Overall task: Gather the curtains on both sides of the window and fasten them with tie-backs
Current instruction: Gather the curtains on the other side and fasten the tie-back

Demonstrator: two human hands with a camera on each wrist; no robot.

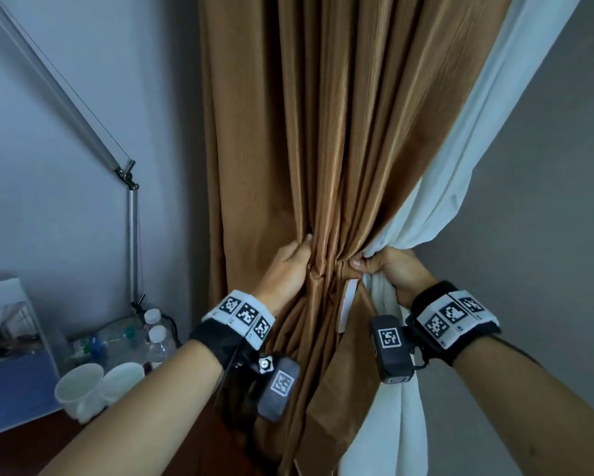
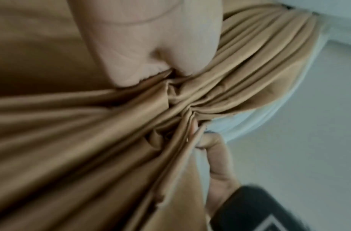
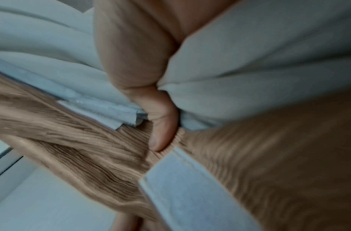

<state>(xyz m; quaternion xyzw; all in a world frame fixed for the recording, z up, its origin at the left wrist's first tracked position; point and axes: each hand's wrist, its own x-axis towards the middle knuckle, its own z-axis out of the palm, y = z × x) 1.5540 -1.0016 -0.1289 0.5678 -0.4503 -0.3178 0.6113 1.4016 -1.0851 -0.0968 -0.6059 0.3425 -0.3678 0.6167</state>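
Note:
A tan curtain (image 1: 323, 132) hangs in folds, with a white sheer curtain (image 1: 460, 159) along its right edge. Both are bunched to a narrow waist at mid height. My left hand (image 1: 290, 266) grips the bunch from the left, fingers wrapped behind the tan folds (image 2: 131, 117). My right hand (image 1: 388, 269) grips it from the right, thumb (image 3: 162, 125) pressed on the gathered tan and white cloth (image 3: 249, 62). A flat white strip with a stitched edge (image 1: 347, 305) hangs just below the waist between my hands; its near end (image 3: 186, 195) shows in the right wrist view.
A desk lamp arm (image 1: 62, 97) slants across the left wall. On the dark desk at lower left stand two white paper cups (image 1: 98, 386), plastic bottles (image 1: 154, 334) and a blue box (image 1: 10, 383). Grey wall fills the right.

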